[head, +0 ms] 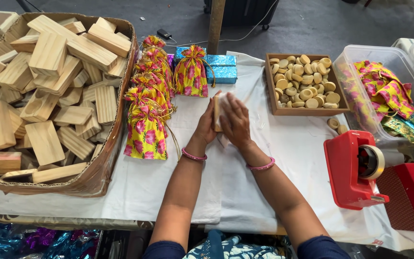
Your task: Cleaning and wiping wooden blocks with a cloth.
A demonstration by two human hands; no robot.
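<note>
A small wooden block (215,113) stands on edge on the white cloth (135,187) at the table's middle, partly wrapped in thin clear plastic. My left hand (206,125) grips it from the left side. From the right, my right hand (235,121) lies over it, fingers spread across the plastic. Both wrists wear pink bangles. Most of the block is hidden under my hands.
A big cardboard box (102,165) of wooden blocks fills the left. Yellow floral pouches (145,129) line up beside it, blue glittery boxes (220,68) behind. A wooden tray (270,93) of round discs, a clear bin (360,112) of fabric and a red tape dispenser (353,168) stand right.
</note>
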